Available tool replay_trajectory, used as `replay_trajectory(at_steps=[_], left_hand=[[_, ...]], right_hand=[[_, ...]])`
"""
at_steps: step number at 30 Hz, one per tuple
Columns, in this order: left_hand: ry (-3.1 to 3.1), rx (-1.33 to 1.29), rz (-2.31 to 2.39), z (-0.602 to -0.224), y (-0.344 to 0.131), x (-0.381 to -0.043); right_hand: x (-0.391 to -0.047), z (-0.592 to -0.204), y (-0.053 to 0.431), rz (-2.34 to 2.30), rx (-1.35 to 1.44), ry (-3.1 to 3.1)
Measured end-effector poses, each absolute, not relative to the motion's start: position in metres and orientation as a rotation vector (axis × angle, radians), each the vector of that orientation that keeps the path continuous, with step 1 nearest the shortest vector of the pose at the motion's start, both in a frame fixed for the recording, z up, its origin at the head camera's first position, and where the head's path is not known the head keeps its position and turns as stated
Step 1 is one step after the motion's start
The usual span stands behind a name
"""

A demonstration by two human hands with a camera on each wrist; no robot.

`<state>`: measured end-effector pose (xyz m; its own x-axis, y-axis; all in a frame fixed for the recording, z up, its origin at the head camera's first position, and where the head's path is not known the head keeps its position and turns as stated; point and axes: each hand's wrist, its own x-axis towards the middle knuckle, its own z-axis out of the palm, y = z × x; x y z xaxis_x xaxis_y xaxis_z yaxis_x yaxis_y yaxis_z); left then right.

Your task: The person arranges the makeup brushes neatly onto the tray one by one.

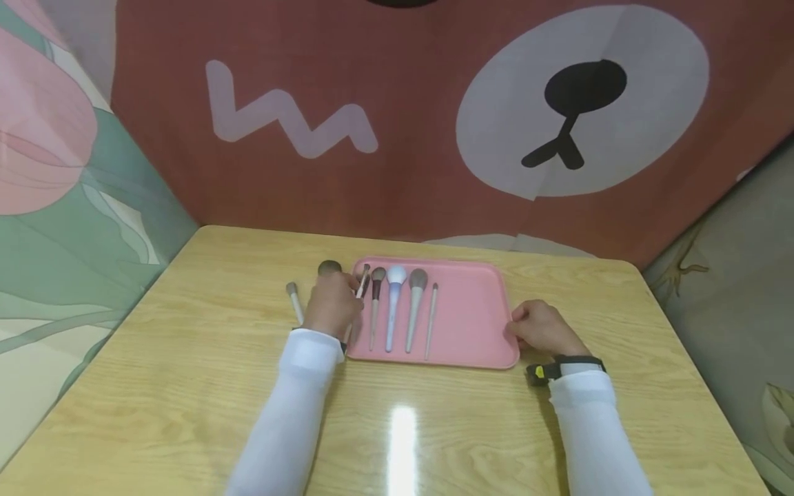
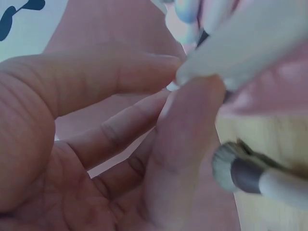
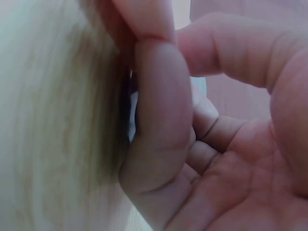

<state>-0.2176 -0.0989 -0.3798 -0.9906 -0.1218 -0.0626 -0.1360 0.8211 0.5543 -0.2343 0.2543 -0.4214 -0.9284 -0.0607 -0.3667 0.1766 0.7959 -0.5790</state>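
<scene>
My left hand [image 1: 331, 306] is over the left end of a pink tray [image 1: 471, 317], thumb and finger pinching a slim makeup brush [image 1: 362, 284]. In the left wrist view the pale handle of that makeup brush [image 2: 245, 45] runs between the fingertips. On the tray several makeup brushes lie side by side, among them a blue brush [image 1: 393, 310], a grey brush [image 1: 414, 313] and a thin brush [image 1: 431, 320]. My right hand [image 1: 546, 327] grips the tray's right edge between thumb and fingers; the right wrist view shows this pinch on the rim [image 3: 147, 17] up close.
Left of the tray, a pale-handled brush [image 1: 294, 301] lies on the wooden table [image 1: 186, 386]. A brush with a wide dark head [image 1: 329, 266] shows beyond my left hand, its handle hidden. A printed cloth wall [image 1: 403, 193] rises behind the table's far edge.
</scene>
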Motion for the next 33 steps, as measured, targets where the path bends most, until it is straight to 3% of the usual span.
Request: replay_trajectory(at_steps=[17, 33], left_hand=[[3.021, 0.02, 0.843, -0.377, -0.035, -0.217], [2.931, 0.039, 0.958, -0.384, 0.008, -0.219]], right_hand=[[-0.237, -0.423, 0.256, -0.904, 0.083, 2.614], [-0.237, -0.42, 0.254, -0.922, 0.077, 2.591]])
